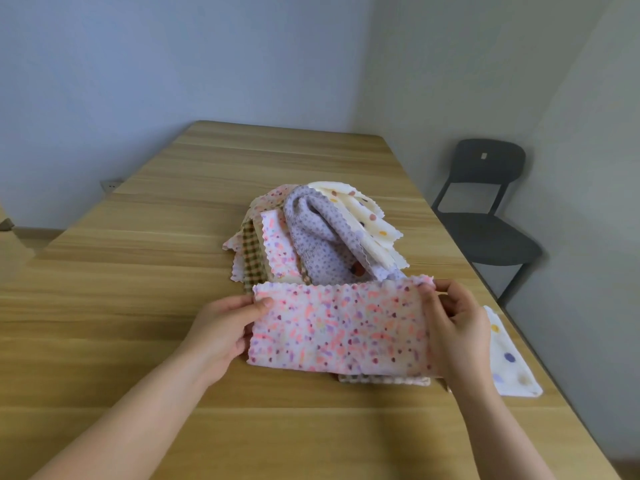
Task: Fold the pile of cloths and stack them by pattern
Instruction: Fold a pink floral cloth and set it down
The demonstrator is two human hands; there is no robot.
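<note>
While the pink speckled cloth hangs stretched just in front of the pile, the left hand pinches its left end, thumb on top, and the right hand pinches the other end the same way. To fold it well, I'd judge, the ends should meet with wavy edges matched and the crease pressed flat. In front of the pile a folded checked cloth peeks out beneath the pink one, and a folded dotted cloth lies to the pile's front right, so this pattern likely needs its own spot.
</note>
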